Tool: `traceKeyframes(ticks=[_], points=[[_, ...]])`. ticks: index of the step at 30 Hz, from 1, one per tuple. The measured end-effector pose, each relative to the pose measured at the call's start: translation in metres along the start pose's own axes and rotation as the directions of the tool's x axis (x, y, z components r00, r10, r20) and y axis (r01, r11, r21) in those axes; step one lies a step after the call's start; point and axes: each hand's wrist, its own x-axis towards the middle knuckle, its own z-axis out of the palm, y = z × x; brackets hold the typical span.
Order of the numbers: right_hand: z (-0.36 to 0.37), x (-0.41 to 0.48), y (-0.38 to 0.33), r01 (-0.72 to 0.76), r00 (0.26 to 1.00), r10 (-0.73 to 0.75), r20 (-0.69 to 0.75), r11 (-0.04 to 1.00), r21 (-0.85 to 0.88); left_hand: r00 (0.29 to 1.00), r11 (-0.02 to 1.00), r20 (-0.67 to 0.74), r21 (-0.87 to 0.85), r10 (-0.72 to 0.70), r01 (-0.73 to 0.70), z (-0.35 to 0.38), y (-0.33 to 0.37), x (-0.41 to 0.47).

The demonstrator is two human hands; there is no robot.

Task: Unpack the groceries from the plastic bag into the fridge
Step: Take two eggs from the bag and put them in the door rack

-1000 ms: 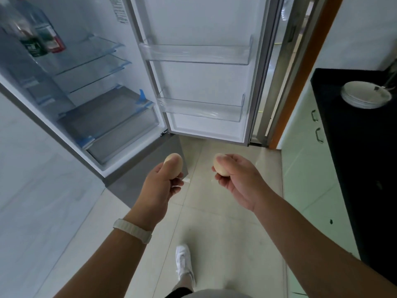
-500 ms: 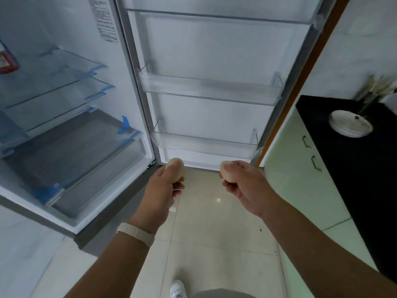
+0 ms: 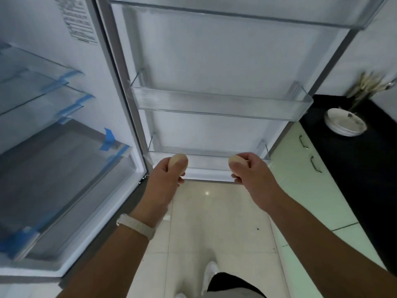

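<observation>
Head view. Shows only part of each egg: the smooth, pale tan top of the left egg (image 3: 177, 161), gripped in the curled fingers of the left hand (image 3: 163, 181), and the rounded end of the right egg (image 3: 235, 163), gripped the same way in the right hand (image 3: 255, 177), the rest covered by fingers. Holds both eggs apart from each other, in front of the lowest door shelf (image 3: 206, 163) of the open fridge door (image 3: 214, 61); whether touching that shelf or not, impossible to tell.

Cuts off the top door shelf (image 3: 236, 16) at the upper edge and the glass shelves (image 3: 43, 87) at the left edge. Leaves the label (image 3: 78, 20) on the inner wall too blurred for reading.

Door shelves of clear plastic, the middle door shelf (image 3: 214, 104) long and shallow. Strips of blue tape (image 3: 109, 137) on the grey drawer cover (image 3: 64, 168). White band (image 3: 136, 225) on the left wrist.

At right, a black bench (image 3: 365, 179) with stacked white plates (image 3: 345, 123); behind them, blurred utensils (image 3: 365, 84), hard to make out. Below, glossy pale floor tiles (image 3: 214, 222) and a white shoe (image 3: 211, 274), partly hidden.
</observation>
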Motion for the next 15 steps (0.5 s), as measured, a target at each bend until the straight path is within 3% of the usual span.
traceKeyframes(ticks=[8, 15], points=[[-0.001, 0.067, 0.004, 0.123, 0.992, -0.117, 0.039, 0.964, -0.237, 0.999, 0.966, 0.042, 0.255, 0.029, -0.039, 0.024, 0.013, 0.056], [-0.006, 0.126, 0.003, 0.237, 0.967, -0.168, 0.193, 0.871, -0.43, 0.998, 0.881, 0.01, 0.47, 0.057, -0.055, 0.043, 0.02, 0.108]])
